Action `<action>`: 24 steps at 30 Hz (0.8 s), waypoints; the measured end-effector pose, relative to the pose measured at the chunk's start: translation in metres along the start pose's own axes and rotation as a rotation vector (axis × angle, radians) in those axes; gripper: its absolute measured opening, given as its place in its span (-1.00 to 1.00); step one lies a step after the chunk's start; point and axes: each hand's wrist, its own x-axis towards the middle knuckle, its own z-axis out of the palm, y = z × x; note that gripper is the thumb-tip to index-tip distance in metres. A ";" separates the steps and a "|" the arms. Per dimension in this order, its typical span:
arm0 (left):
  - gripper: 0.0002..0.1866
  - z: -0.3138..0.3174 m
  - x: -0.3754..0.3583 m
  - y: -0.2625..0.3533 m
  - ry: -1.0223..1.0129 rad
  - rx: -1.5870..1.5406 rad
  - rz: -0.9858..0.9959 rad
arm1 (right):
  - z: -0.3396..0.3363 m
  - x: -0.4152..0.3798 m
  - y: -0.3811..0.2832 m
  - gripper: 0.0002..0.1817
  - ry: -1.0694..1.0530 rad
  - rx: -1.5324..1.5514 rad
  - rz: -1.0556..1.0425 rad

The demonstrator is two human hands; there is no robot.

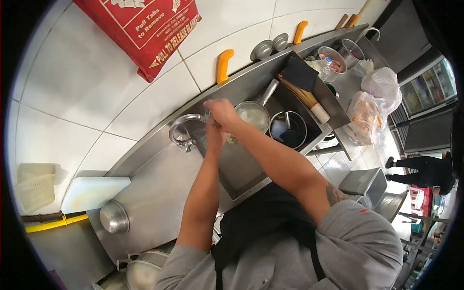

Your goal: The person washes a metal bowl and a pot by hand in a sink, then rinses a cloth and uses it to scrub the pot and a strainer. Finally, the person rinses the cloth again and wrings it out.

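Observation:
Over the sink, my two hands are together beside the curved metal faucet (185, 135), whose spout ends next to them. My right hand (223, 114) lies on top with its fingers curled; what is inside them, if anything, is hidden. My left hand (215, 134) is just below and against it, its fingers mostly covered by the right hand. Clear, shiny water seems to run by the fingers. Close to the right hand, in the sink, sits a metal pan (253, 115) with pale liquid and a long handle. Beside it stands a dark-looking metal pot (288, 129).
A bamboo brush (300, 94) rests at the sink's right end. Farther right are a plastic bottle (326, 67) and bagged food (366, 116). A metal bowl (114, 216) and white cutting board (96, 193) are left. A person (423, 171) stands far right.

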 end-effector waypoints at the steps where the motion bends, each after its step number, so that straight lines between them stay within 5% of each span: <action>1: -0.57 -0.003 0.005 0.004 -0.044 0.055 -0.012 | 0.002 0.009 0.006 -0.61 0.029 -0.017 -0.110; 3: -0.62 0.000 0.008 0.010 -0.037 0.040 -0.026 | -0.003 0.014 0.010 -0.65 0.084 0.077 -0.063; 5: -0.69 0.003 0.004 0.011 0.070 -0.098 -0.037 | -0.012 -0.015 -0.059 -0.68 0.126 0.305 0.248; 7: -0.70 0.003 0.002 0.014 0.079 -0.180 -0.167 | -0.015 -0.016 -0.073 -0.75 0.119 0.323 0.101; 11: -0.67 0.015 0.000 -0.005 0.129 -0.025 -0.145 | -0.024 -0.044 -0.127 -0.77 0.127 0.486 0.166; 15: -0.64 0.027 -0.014 -0.045 0.060 -0.089 -0.389 | -0.030 -0.062 -0.156 -0.72 0.091 0.498 0.115; 17: -0.59 0.018 -0.027 -0.033 0.078 0.104 -0.364 | -0.039 -0.075 -0.176 -0.68 0.063 0.466 0.090; 19: -0.56 0.025 -0.054 -0.123 -0.047 -0.059 -0.379 | -0.044 -0.079 -0.193 -0.64 0.068 0.453 -0.020; 21: -0.52 0.025 -0.058 -0.133 0.037 -0.157 -0.301 | -0.048 -0.078 -0.196 -0.65 0.037 0.479 -0.027; 24: -0.45 0.001 -0.048 -0.024 0.242 -0.157 -0.009 | -0.044 -0.068 -0.168 -0.72 -0.009 0.566 0.105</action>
